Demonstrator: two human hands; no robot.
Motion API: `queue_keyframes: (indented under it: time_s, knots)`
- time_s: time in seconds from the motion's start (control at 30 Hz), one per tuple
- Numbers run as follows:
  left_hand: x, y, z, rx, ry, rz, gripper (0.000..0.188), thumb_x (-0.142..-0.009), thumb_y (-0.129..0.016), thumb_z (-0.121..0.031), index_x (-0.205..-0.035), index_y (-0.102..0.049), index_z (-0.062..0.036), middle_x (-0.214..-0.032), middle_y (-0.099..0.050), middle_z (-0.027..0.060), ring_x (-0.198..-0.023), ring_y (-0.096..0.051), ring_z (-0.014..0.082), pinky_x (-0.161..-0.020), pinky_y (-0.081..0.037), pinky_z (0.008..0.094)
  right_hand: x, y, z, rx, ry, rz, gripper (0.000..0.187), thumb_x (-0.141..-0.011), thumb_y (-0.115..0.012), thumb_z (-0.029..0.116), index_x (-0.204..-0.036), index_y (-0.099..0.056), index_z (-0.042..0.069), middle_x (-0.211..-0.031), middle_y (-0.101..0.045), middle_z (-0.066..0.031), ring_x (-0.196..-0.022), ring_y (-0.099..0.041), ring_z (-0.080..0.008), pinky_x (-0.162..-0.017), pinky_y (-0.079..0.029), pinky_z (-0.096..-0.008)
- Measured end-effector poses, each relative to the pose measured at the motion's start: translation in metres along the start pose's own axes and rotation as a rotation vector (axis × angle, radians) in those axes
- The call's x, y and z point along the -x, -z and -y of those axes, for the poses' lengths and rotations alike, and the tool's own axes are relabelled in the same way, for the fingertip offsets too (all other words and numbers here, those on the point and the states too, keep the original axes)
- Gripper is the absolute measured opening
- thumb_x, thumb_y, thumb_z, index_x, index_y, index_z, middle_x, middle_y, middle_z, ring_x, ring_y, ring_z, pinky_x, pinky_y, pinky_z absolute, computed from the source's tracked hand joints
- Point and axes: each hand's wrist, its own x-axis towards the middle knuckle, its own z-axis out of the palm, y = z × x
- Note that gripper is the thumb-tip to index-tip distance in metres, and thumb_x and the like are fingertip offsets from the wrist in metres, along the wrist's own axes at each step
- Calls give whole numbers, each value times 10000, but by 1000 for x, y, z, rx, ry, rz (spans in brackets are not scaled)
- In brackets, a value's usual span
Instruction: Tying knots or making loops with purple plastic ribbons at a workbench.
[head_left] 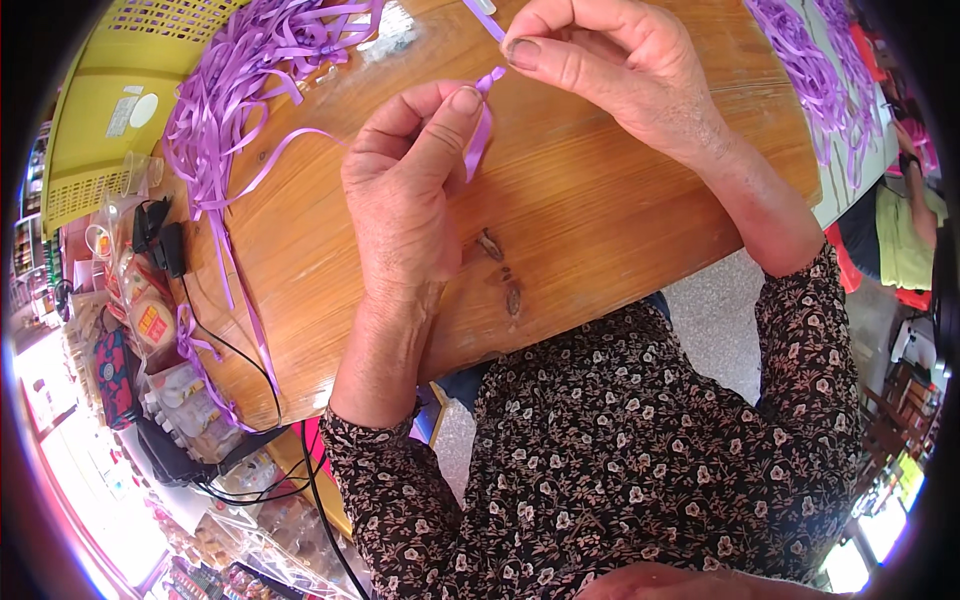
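My left hand (405, 185) is closed over the wooden table, thumb and forefinger pinching a purple ribbon (479, 145). A short twisted or knotted bit of it stands up above the fingertips, and a loop hangs down beside them. Just up and to the right, my right hand (640, 85) is closed with thumb and forefinger together at the purple ribbon's upper stretch (484, 18), which runs off the top edge. The exact grip there is partly hidden behind the fingers.
A big heap of purple ribbons (225, 110) lies at the left of the wooden table (620, 220), beside a yellow basket (95, 95). More ribbons (805, 75) hang at the far right. A black cable (235, 350) crosses the table's left corner. Another person (905, 225) is at the right edge.
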Motion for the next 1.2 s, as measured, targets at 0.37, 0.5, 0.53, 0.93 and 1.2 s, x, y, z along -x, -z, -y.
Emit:
queue_keyframes:
  time_s: [0.37,0.5,0.53,0.93,1.2]
  knots:
    - [2,-11,4,-118,-23,-9,140,-873,-611,-114,-942,-635,6,-600,-430,-76,-488,-277,17,-448,-193,191,2,4,-10,809,492,215,198,-796,-648,131,-982,-668,66,-898,-604,-40,-843,-540,-215,-735,-399,-339]
    - [1,-7,2,-167,-28,3,142,-869,-614,-102,-957,-642,6,-644,-502,-66,-523,-326,14,-474,-222,176,5,8,-17,886,598,205,132,-804,-616,115,-914,-672,69,-867,-590,-33,-827,-540,-204,-729,-386,-327]
    - [1,-4,0,-260,-98,8,122,-858,-623,-68,-944,-642,16,-722,-561,-33,-613,-426,29,-550,-320,174,4,9,-16,910,617,209,116,-800,-616,100,-901,-665,67,-856,-584,-34,-824,-540,-205,-730,-386,-330]
    - [0,2,-10,-326,-215,-13,90,-844,-625,-18,-913,-638,39,-799,-634,33,-746,-572,74,-686,-467,190,-2,11,-21,642,560,130,143,-770,-671,89,-911,-652,77,-842,-592,-49,-802,-559,-229,-703,-411,-338]
    - [-3,12,-9,-236,-148,-45,99,-849,-623,-39,-916,-640,32,-828,-645,45,-770,-595,85,-718,-487,208,-8,6,11,355,-219,152,232,-750,-717,121,-968,-652,73,-901,-627,-76,-835,-584,-244,-707,-457,-342]
